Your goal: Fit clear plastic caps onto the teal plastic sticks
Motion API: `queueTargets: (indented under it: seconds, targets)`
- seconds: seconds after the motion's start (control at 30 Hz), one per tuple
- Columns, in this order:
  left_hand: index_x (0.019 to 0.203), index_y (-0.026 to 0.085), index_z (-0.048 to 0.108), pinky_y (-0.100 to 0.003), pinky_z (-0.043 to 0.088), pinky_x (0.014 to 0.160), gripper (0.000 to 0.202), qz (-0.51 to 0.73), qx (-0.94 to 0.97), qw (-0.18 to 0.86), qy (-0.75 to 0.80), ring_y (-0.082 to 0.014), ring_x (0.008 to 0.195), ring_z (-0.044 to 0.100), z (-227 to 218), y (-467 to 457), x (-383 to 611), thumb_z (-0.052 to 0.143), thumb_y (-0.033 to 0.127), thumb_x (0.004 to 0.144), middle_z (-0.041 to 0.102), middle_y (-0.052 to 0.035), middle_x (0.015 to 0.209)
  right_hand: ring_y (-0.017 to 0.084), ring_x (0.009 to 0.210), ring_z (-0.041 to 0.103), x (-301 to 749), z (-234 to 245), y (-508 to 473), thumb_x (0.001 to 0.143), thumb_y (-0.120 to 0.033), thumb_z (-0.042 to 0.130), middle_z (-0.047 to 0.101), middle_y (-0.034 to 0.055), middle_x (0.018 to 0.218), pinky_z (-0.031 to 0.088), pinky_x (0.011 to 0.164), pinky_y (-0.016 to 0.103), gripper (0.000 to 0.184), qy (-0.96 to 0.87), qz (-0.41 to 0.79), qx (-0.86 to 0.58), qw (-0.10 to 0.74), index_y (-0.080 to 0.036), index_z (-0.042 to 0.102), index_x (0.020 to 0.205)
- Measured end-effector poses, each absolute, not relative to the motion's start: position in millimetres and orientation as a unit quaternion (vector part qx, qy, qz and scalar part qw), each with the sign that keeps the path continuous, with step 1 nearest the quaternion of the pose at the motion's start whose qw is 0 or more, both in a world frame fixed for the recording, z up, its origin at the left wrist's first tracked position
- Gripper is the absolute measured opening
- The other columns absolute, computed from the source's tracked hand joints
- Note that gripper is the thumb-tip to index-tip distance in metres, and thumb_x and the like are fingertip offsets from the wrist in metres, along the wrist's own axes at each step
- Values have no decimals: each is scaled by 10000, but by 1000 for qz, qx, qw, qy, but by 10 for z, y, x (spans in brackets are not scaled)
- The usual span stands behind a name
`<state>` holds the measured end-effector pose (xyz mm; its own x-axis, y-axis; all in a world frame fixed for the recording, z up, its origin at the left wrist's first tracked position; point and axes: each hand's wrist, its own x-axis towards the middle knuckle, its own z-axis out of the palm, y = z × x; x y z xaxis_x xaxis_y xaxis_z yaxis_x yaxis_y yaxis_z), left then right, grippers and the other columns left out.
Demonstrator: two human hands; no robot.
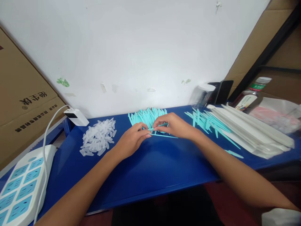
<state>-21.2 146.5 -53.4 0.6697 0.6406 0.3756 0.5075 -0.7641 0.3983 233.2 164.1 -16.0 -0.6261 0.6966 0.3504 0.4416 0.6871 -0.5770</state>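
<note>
My left hand is closed in a pinch on a thin, pointed teal plastic stick that sticks out to the right. The fingers of my right hand pinch another teal piece, and its near end meets my left fingertips. Just behind both hands lies a heap of teal plastic pieces, partly hidden by them. Left of my left hand is a pile of small translucent white caps. To the right of my right hand, more teal sticks lie loosely spread. The fingertips hide how the two held pieces touch.
Long white paper-like sleeves are stacked at the right of the blue table. Behind them stand a bottle and a lidded clear jar. A power strip and a white charger with cable are at left.
</note>
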Motion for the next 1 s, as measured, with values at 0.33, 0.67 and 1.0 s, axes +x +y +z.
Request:
queueTargets:
  seconds: [0.33, 0.67, 1.0]
  targets:
    - [1061, 177, 707, -372, 466, 825, 370, 211, 934, 34, 287, -229, 919, 598, -489, 1509, -256, 380, 342, 1115, 672, -90, 953, 241, 956, 692, 2309, -117, 1506, 1019, -316, 629, 775, 96, 1056, 499, 844, 360, 214, -930, 135, -293, 177, -181, 790, 1054]
    - [1002, 177, 716, -380, 448, 829, 366, 189, 936, -28, 297, -241, 968, 640, -409, 1520, -307, 413, 351, 1110, 718, -92, 998, 251, 938, 641, 2198, -158, 1449, 1058, -319, 575, 745, 113, 918, 455, 818, 355, 289, -943, -3, -300, 147, -141, 773, 947]
    - [983, 198, 741, -422, 462, 891, 358, 194, 912, -93, 348, -263, 1019, 654, -310, 1722, -575, 436, 350, 1096, 762, -86, 1049, 262, 873, 658, 2413, -63, 1581, 1001, -211, 613, 757, 132, 866, 437, 780, 359, 275, -915, -8, -379, 137, -152, 745, 766]
